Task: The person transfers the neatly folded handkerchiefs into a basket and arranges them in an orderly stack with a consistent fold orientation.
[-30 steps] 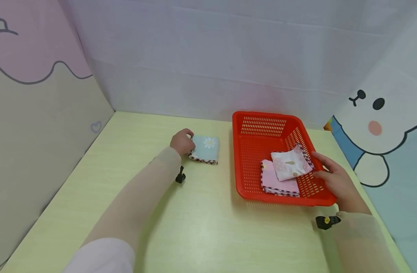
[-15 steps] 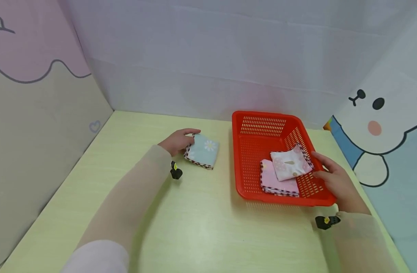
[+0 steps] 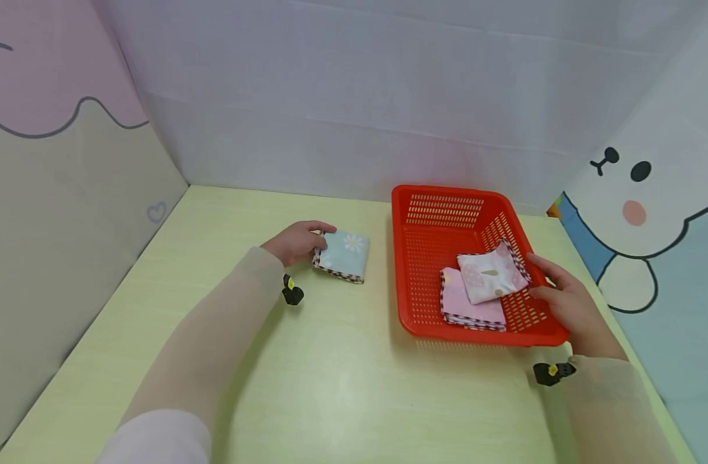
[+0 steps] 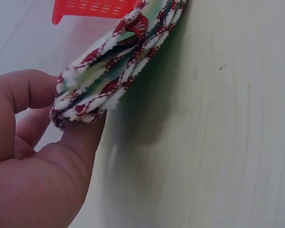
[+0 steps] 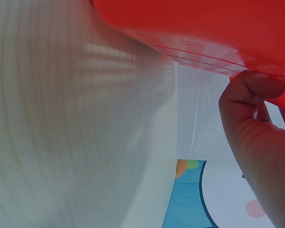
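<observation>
A folded light-blue handkerchief [image 3: 343, 254] with a white daisy and a checked edge is left of the basket in the head view. My left hand [image 3: 296, 243] pinches its left edge between thumb and fingers. Up close in the left wrist view, that handkerchief [image 4: 115, 66] shows several stacked layers with red-and-white stitched borders. On the right, my right hand [image 3: 574, 306] holds the right rim of a red plastic basket [image 3: 408, 283]. Inside the basket lie a folded pink handkerchief [image 3: 466, 305] and, partly over it, a white-and-pink one, a second handkerchief [image 3: 489, 277].
Everything stands on a pale wood-grain table [image 3: 342, 374]. A white sheet [image 3: 330, 96] hangs behind it. Printed panels border both sides, with a cartoon bear panel [image 3: 632, 258] close beside my right hand.
My left hand has shifted left and its fingers have straightened somewhat. The blue handkerchief turned a little, then turned back. My right hand and the basket keep their place.
</observation>
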Demonstrator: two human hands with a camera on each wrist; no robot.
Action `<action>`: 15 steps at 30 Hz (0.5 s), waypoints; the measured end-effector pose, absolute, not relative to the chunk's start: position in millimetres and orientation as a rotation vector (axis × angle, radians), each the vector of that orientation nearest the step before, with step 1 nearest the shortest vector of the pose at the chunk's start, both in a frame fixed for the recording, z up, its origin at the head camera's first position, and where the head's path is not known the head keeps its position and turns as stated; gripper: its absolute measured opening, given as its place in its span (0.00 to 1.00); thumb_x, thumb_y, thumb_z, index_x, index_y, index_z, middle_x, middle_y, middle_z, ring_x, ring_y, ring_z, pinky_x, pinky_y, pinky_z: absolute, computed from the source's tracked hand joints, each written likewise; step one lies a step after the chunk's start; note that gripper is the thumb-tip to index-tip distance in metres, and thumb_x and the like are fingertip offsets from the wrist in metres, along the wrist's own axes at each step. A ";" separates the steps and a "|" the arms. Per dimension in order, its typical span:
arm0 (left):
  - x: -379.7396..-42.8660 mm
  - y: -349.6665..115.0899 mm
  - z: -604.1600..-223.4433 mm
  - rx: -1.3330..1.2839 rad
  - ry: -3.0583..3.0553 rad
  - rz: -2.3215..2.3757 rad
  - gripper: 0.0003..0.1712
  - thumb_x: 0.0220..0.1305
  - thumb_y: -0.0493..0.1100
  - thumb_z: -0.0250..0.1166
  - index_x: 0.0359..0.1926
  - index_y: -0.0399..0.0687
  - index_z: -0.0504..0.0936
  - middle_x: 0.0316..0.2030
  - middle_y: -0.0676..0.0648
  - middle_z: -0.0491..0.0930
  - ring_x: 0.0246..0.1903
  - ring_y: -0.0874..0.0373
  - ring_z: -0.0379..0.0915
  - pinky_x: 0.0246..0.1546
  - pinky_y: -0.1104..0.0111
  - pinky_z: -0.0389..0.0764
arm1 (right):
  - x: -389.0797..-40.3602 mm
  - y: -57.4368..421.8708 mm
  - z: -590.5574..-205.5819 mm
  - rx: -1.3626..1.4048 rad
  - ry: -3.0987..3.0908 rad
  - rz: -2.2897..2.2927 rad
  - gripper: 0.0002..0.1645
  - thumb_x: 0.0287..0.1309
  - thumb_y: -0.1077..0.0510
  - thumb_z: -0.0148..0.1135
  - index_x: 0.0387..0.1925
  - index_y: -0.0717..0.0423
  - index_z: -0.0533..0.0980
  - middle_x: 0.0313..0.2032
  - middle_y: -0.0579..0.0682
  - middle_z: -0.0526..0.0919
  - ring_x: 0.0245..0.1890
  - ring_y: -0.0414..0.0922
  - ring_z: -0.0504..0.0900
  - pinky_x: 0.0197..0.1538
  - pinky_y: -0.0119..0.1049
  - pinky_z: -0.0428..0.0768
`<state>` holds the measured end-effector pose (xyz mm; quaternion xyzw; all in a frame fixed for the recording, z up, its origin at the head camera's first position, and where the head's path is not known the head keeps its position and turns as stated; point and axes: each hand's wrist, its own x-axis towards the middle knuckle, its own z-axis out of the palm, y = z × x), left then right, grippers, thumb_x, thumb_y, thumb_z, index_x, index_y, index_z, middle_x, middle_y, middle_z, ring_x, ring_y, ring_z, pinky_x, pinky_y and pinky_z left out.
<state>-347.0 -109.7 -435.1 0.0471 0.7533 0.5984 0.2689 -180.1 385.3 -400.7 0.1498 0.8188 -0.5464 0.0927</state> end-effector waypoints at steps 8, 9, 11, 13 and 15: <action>-344.2 -108.5 -430.6 0.155 1.862 1.742 0.30 0.72 0.28 0.59 0.71 0.52 0.74 0.51 0.44 0.65 0.38 0.52 0.67 0.39 0.64 0.77 | -179.5 384.9 -398.9 0.438 2.445 -1.606 0.41 0.77 0.52 0.53 0.81 0.26 0.48 0.82 0.57 0.43 0.66 0.58 0.65 0.52 0.46 0.83; -343.4 -108.7 -428.7 0.171 1.857 1.751 0.30 0.72 0.29 0.60 0.71 0.52 0.74 0.49 0.44 0.65 0.38 0.52 0.67 0.40 0.63 0.78 | -179.5 385.0 -398.9 0.436 2.449 -1.602 0.41 0.77 0.52 0.53 0.81 0.26 0.48 0.82 0.57 0.43 0.66 0.58 0.65 0.52 0.45 0.83; -342.2 -108.9 -424.7 0.198 1.842 1.780 0.29 0.73 0.30 0.60 0.71 0.53 0.73 0.46 0.44 0.64 0.38 0.51 0.67 0.41 0.62 0.78 | -179.5 385.2 -399.2 0.438 2.445 -1.606 0.41 0.77 0.52 0.53 0.81 0.26 0.49 0.82 0.57 0.43 0.67 0.59 0.65 0.52 0.45 0.83; -341.0 -108.7 -420.0 0.236 1.839 1.800 0.29 0.74 0.31 0.61 0.72 0.53 0.73 0.48 0.45 0.65 0.39 0.52 0.68 0.43 0.61 0.78 | -179.4 385.7 -399.4 0.436 2.442 -1.611 0.41 0.77 0.52 0.53 0.81 0.27 0.48 0.82 0.57 0.42 0.67 0.59 0.65 0.53 0.45 0.83; -339.9 -108.3 -414.9 0.268 1.846 1.819 0.29 0.74 0.33 0.61 0.73 0.53 0.72 0.50 0.46 0.66 0.40 0.52 0.68 0.45 0.61 0.78 | -179.5 386.0 -399.6 0.430 2.446 -1.607 0.41 0.77 0.53 0.53 0.81 0.27 0.48 0.82 0.57 0.42 0.67 0.60 0.64 0.53 0.45 0.83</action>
